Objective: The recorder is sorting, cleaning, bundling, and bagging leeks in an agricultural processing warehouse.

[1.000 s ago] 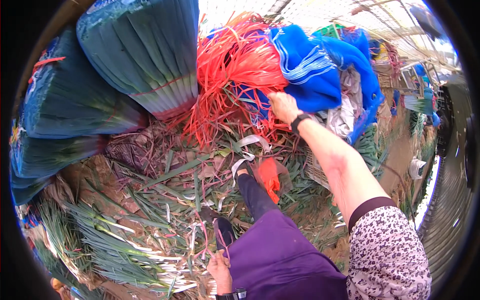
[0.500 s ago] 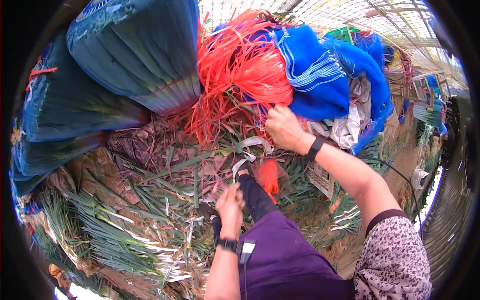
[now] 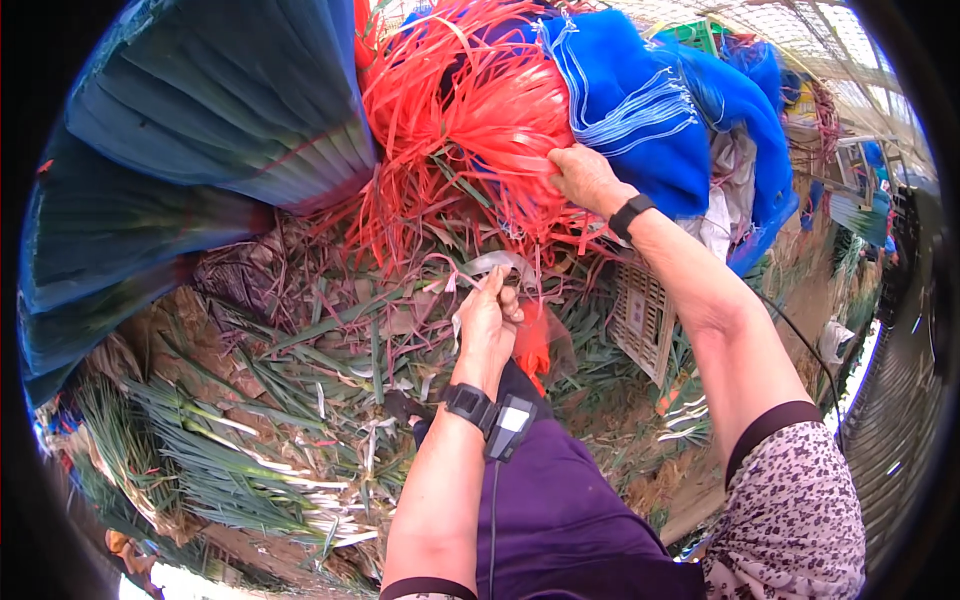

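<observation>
My right hand [image 3: 588,178] is at the lower right edge of a big bundle of red plastic strips [image 3: 470,130], its fingers pinching some of them. Blue netting [image 3: 640,120] with white fringe lies just beside that hand. Lower and further left, my left hand [image 3: 490,320] is raised with its fingers curled closed. A pale ribbon-like strip [image 3: 505,262] shows right behind its fingertips; whether they grip it I cannot make out. Beneath the left hand an orange-red piece of cloth or plastic [image 3: 535,340] is partly hidden.
Large bundles of green leeks [image 3: 220,110], their roots turned away, are stacked at the upper left. Loose leeks [image 3: 230,460] cover the ground at left. A plastic crate [image 3: 643,320] is under the blue netting. Leaf scraps [image 3: 350,330] litter the ground by my feet.
My left hand has risen toward the red strips, its fingers now curled. My right hand has shifted slightly up and right along the bundle's edge. The view has turned a little.
</observation>
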The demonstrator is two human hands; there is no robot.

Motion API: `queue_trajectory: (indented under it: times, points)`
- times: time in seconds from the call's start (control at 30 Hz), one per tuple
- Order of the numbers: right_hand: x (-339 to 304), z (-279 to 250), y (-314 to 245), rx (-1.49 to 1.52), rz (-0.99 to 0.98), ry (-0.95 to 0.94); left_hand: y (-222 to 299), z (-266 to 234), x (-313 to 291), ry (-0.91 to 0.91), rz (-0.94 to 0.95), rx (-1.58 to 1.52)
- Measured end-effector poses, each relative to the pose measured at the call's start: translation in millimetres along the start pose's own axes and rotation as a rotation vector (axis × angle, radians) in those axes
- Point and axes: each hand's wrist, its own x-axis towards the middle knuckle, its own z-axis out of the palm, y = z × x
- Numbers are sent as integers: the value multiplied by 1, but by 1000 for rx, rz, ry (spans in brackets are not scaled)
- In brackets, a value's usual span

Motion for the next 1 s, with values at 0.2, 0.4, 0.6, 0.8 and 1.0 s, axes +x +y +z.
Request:
queue_trajectory:
  times: [0.2, 0.4, 0.6, 0.8, 1.0]
  points:
    - [-41, -6, -45, 256, -151, 15, 20, 53, 25, 94, 135, 37]
    - [-57, -14, -88, 309, -242, 64, 14, 44, 52, 328, 166, 150]
    - [-65, 0, -84, 703, -43, 5, 6, 12, 49, 294, 119, -82]
    - [-41, 0, -68, 674, 292, 490, 25, 18, 31, 285, 205, -128]
    - [-10, -39, -60, 136, 156, 534, 26, 15, 4, 81, 164, 142]
